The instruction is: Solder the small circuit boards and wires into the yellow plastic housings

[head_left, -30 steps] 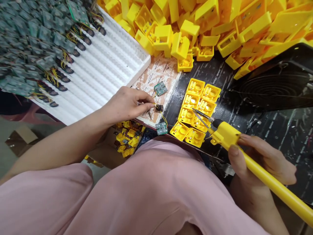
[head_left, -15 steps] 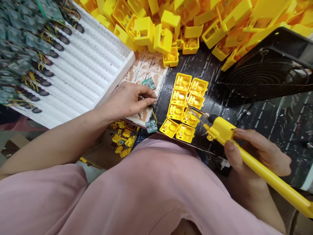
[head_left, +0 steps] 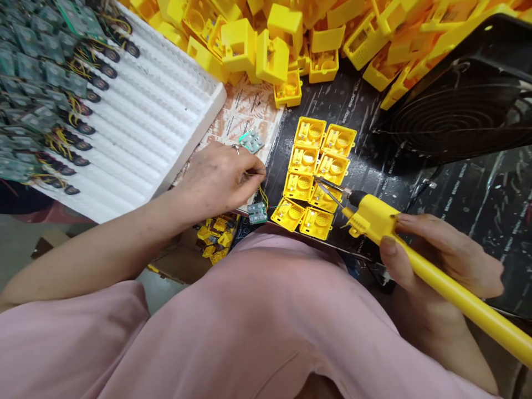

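My left hand [head_left: 224,177] is pinched closed left of the yellow housings, by the thin wires of a small green circuit board [head_left: 257,213]; what sits between its fingertips is too small to make out. Another green board [head_left: 251,141] lies just beyond the fingers. In my right hand [head_left: 440,260] is a yellow soldering iron [head_left: 378,219], its metal tip pointing left over the housings. Several open yellow housings [head_left: 310,133] stand in two columns on the black surface, each with a round speaker grille.
A white foam tray [head_left: 166,94] at the left bears many circuit boards with wired round parts [head_left: 91,95]. Yellow housings [head_left: 285,27] are heaped at the back. A black fan [head_left: 461,105] stands at the right. Below the table edge, a cardboard box [head_left: 178,257] holds yellow pieces.
My left hand has turned, its fingers curled in more and its back showing. The soldering iron's tip has shifted slightly left over the housings. The whole view has moved a little.
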Action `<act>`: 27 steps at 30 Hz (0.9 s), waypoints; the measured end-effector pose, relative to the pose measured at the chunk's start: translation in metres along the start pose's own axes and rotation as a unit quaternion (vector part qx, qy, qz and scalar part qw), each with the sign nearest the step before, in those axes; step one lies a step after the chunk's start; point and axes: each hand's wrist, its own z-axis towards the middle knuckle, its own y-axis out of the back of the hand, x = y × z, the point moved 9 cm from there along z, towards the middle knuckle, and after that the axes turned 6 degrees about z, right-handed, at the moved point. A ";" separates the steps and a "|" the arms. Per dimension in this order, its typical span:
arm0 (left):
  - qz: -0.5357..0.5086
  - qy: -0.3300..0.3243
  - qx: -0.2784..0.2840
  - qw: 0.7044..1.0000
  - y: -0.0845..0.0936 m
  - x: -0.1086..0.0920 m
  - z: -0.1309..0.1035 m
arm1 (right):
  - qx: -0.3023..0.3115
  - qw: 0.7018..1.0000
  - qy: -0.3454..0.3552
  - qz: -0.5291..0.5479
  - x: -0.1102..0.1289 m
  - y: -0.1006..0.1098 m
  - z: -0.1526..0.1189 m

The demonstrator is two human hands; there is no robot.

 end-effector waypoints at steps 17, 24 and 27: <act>0.079 -0.110 -0.082 0.987 -0.016 -0.044 0.009 | 0.125 0.990 0.059 0.038 0.030 -0.029 0.023; 0.074 -0.101 -0.060 0.990 -0.016 -0.052 0.015 | 0.145 0.986 0.085 -0.010 0.037 -0.037 0.022; 0.061 -0.084 -0.025 0.994 -0.015 -0.052 0.018 | 0.166 0.978 0.126 -0.016 0.045 -0.039 0.024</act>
